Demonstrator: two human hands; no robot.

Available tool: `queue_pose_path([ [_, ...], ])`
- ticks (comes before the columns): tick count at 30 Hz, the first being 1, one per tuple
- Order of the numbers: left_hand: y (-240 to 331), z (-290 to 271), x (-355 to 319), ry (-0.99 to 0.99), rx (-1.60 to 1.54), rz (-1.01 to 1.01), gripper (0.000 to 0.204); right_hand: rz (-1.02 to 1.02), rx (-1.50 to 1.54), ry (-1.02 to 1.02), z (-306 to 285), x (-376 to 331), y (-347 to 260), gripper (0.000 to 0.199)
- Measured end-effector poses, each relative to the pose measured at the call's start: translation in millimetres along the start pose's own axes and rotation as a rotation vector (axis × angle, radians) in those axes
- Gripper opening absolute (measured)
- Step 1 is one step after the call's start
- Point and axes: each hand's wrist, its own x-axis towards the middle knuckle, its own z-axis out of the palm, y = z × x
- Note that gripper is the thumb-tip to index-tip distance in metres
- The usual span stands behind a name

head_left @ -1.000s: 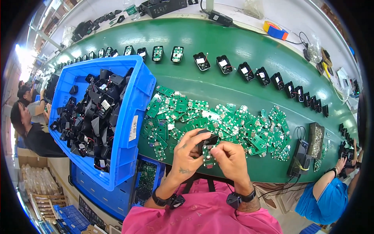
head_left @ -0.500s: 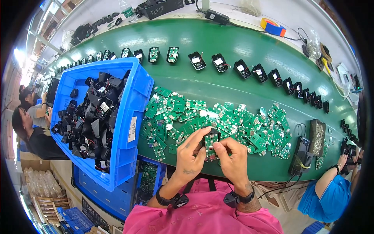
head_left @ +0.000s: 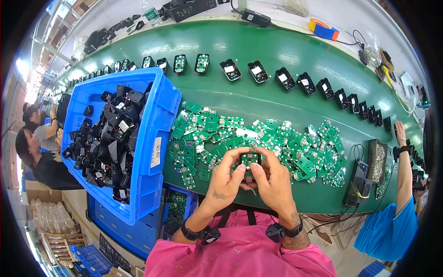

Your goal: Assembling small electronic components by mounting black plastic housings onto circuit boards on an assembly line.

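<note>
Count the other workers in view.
3: one in black and one in grey at the left edge, one in blue at the right. More may be hidden.

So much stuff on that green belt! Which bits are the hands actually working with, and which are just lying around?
In use:
- left hand and right hand, both gripping one small black housing with a green board in it
- pile of green circuit boards
- blue bin of black housings

Lying about:
- tape roll
- tray of screws
- black adapter
</note>
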Motion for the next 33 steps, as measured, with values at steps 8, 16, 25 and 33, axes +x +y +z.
queue_pose_path([
  [8, 2, -1, 6, -0.050, 0.135, 0.000, 0.040, -0.111, 0.046, 0.002, 6, 5, 5, 0.035],
  [16, 12, -6, 25, -0.046, 0.289, 0.027, 0.038, -0.043, 0.079, -0.043, 6, 27, 8, 0.030],
  [25, 27, -52, 160, 0.137, 1.124, 0.655, 0.096, 0.257, 0.724, 0.082, -39, 86, 7, 0.031],
  [33, 27, -70, 247, 0.250, 1.222, 0.096, 0.083, 0.388, 1.145, -0.223, -67, 128, -7, 0.020],
])
